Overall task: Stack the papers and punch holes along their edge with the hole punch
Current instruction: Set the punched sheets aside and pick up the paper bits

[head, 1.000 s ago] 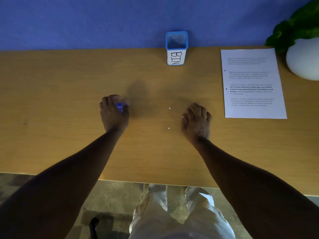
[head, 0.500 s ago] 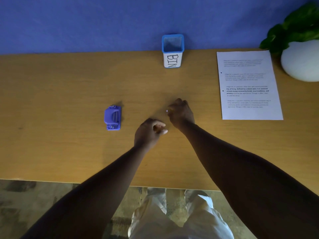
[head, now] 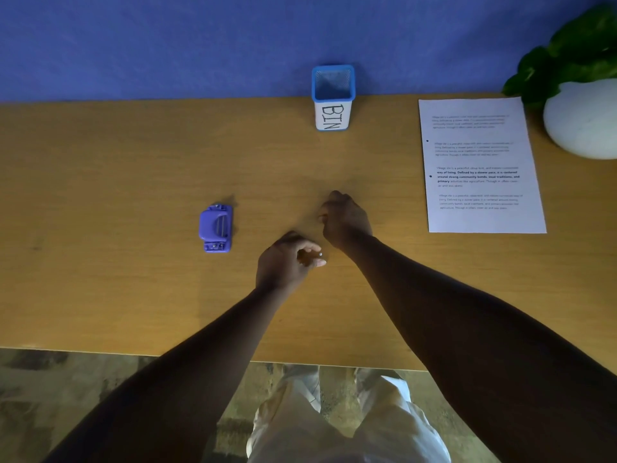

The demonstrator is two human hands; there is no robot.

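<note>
The purple hole punch (head: 216, 228) rests alone on the wooden desk (head: 100, 168), left of both hands. A stack of printed papers (head: 480, 165) lies flat at the back right, with two punched holes along its left edge. My left hand (head: 287, 262) sits at mid-desk, thumb and forefinger pinched on a tiny white paper dot (head: 320, 253). Just behind it, my right hand (head: 344, 217) has its fingers pinched together against the desk. The second paper dot is hidden under those fingertips.
A blue mesh cup labelled BIN (head: 333, 98) stands at the back centre against the blue wall. A white pot with a green plant (head: 584, 118) sits at the far right, beside the papers. The desk's front edge runs below my forearms.
My left hand let go of the hole punch and moved right to the nearer paper dot. My right hand moved left and forward onto the farther dot, which no longer shows.
</note>
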